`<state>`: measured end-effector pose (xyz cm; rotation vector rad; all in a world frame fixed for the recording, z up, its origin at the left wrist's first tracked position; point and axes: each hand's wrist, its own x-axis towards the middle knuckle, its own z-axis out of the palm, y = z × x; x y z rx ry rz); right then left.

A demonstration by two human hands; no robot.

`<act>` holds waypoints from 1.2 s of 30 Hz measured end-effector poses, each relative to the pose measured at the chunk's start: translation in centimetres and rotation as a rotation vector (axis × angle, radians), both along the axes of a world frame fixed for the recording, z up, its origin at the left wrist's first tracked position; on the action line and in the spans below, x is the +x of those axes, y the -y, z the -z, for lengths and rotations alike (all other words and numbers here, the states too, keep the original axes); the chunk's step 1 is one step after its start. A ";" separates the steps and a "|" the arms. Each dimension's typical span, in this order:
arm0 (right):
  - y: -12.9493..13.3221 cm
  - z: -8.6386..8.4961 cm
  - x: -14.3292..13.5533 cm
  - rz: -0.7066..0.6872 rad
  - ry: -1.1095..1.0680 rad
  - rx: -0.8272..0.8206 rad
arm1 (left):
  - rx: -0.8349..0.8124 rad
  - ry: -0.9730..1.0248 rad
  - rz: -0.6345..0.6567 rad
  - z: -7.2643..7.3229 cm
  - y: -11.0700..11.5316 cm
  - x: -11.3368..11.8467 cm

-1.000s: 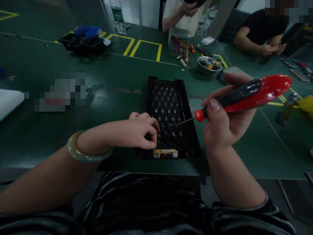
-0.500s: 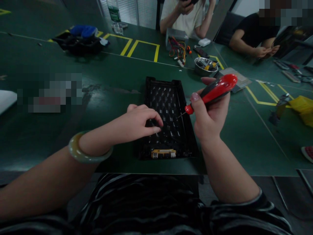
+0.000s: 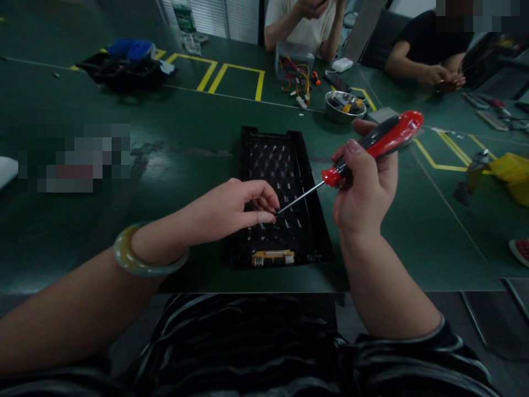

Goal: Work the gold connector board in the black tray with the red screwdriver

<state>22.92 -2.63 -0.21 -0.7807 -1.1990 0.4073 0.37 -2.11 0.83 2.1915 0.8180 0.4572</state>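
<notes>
My right hand (image 3: 366,190) is wrapped round the red and black handle of a screwdriver (image 3: 384,140). Its thin shaft slants down to the left, and the tip meets the fingertips of my left hand (image 3: 243,208). Thumb and forefinger of that hand are pinched at the tip; whatever lies between them is too small to make out. Both hands are over a black rectangular panel (image 3: 316,215) with rows of slots, lying on the green table. An orange-yellow connector board (image 3: 273,258) sits at the panel's near end.
Further back are a black tray (image 3: 124,74) with a blue item, a bottle (image 3: 185,27), a metal box (image 3: 294,58) with coloured wires and a steel bowl (image 3: 345,107) of tools. A yellow bag (image 3: 512,176) lies right. Two people sit across the table.
The screwdriver has shifted so that its shaft shows in full and its tip meets my left fingertips. My right hand has moved slightly right. My left thumb and forefinger have come together.
</notes>
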 end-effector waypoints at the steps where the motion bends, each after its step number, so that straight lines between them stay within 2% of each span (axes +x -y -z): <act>1: 0.2 -0.2 -0.1 -0.008 -0.021 0.006 | -0.026 0.012 -0.002 0.1 0.0 0.1; 9: 0.4 -1.2 -0.4 -0.041 -0.079 0.116 | -0.057 0.038 -0.037 0.8 0.3 0.4; 11: 0.4 -1.1 -0.3 0.002 -0.052 0.118 | -0.083 0.039 -0.068 0.9 0.2 0.3; 14: 0.5 -0.9 -0.1 0.140 0.074 0.060 | -0.139 0.009 -0.100 1.1 -0.1 0.2; 16: 0.6 -0.6 -0.1 0.199 0.170 0.008 | -0.184 0.020 -0.091 1.1 -0.3 0.2; 20: 1.0 -0.1 -0.2 0.170 0.252 -0.049 | -0.212 0.025 0.021 0.8 -0.3 0.6; 26: 1.1 0.3 0.0 0.048 0.258 -0.024 | -0.017 -0.188 0.218 0.1 0.8 2.7; 31: 1.2 -0.1 0.1 0.008 0.273 -0.020 | 0.038 -0.407 0.167 0.4 1.6 4.1; 36: 1.4 -0.4 0.1 0.030 0.287 -0.055 | 0.010 -0.481 0.089 0.7 1.9 4.6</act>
